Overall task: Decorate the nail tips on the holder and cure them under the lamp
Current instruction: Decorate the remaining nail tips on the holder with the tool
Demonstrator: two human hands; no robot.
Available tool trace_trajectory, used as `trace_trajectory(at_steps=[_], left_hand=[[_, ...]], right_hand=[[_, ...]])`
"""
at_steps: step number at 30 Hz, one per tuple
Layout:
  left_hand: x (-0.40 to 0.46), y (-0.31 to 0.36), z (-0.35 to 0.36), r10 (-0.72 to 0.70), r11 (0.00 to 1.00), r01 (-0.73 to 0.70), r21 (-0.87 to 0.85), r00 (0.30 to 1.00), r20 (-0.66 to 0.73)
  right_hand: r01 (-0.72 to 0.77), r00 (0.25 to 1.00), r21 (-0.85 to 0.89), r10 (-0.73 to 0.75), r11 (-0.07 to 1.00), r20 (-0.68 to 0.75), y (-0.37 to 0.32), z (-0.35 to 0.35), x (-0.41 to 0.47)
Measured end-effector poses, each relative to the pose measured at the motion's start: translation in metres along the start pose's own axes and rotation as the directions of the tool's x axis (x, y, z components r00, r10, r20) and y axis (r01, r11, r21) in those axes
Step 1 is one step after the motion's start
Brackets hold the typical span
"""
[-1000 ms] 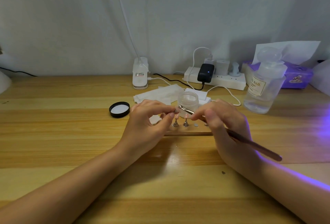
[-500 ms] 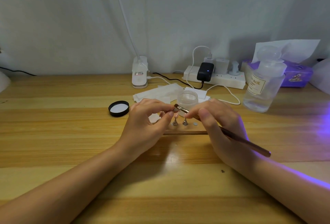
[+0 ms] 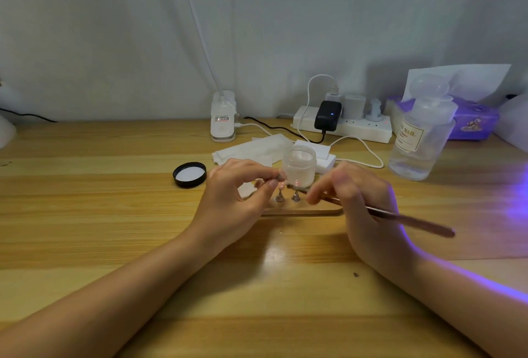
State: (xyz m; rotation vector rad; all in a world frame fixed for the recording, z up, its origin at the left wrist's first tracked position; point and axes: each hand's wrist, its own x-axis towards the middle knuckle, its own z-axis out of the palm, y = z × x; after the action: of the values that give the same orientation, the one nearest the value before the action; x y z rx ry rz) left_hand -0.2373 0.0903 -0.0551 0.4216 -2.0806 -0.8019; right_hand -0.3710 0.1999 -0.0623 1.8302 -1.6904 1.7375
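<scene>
Between the two hands, the nail tip [image 3: 281, 185] sits on its stand on the holder [image 3: 303, 210] mid-table. Left hand [image 3: 237, 200] pinches something small just above it — right hand [image 3: 357, 197] grips the brush [image 3: 380, 212], long axis pointing left at the tip.
</scene>
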Motion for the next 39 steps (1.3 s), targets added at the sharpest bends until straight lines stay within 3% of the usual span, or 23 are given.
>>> trace_trajectory(at_steps=[3,7,10,14,22,28,34,39], left_hand=[[-0.0003,-0.0006,-0.0004,0.009,1.000,-0.009,-0.006,1.000,0.006],[0.0002,-0.0008,0.0002,0.011,1.000,-0.011,0.002,1.000,0.002],[0.0005,-0.0019,0.0005,0.017,1.000,-0.017,0.002,1.000,-0.001],[0.0004,-0.0037,0.0004,0.025,1.000,-0.025,-0.004,1.000,-0.002],[0.0005,-0.0035,0.0012,0.032,0.999,-0.032,0.009,0.999,-0.018],[0.0005,-0.0030,0.0011,0.044,0.999,-0.044,0.004,0.999,-0.006],[0.0001,-0.0029,0.0008,0.027,1.000,-0.027,0.008,1.000,0.002],[0.0003,-0.0015,0.0008,0.032,0.999,-0.032,0.000,0.999,-0.006]], right_hand=[[-0.035,0.999,0.112,0.039,0.993,-0.038,0.0006,-0.0032,-0.0010],[0.076,0.997,-0.007,-0.076,0.997,-0.023,-0.0018,0.0017,0.0023],[0.045,0.999,-0.032,-0.045,0.998,0.006,-0.0004,0.0026,0.0030],[-0.027,0.998,0.072,0.031,0.997,-0.053,0.0022,-0.0018,-0.0006],[0.106,0.994,-0.049,-0.107,0.993,-0.006,0.0013,0.0028,0.0015],[0.065,0.996,0.097,-0.057,0.993,-0.074,0.0013,-0.0014,-0.0004],[-0.025,1.000,0.046,0.026,0.999,-0.012,-0.0021,0.0004,-0.0003],[0.029,0.997,0.058,-0.025,0.998,-0.070,-0.0010,-0.0029,-0.0011]])
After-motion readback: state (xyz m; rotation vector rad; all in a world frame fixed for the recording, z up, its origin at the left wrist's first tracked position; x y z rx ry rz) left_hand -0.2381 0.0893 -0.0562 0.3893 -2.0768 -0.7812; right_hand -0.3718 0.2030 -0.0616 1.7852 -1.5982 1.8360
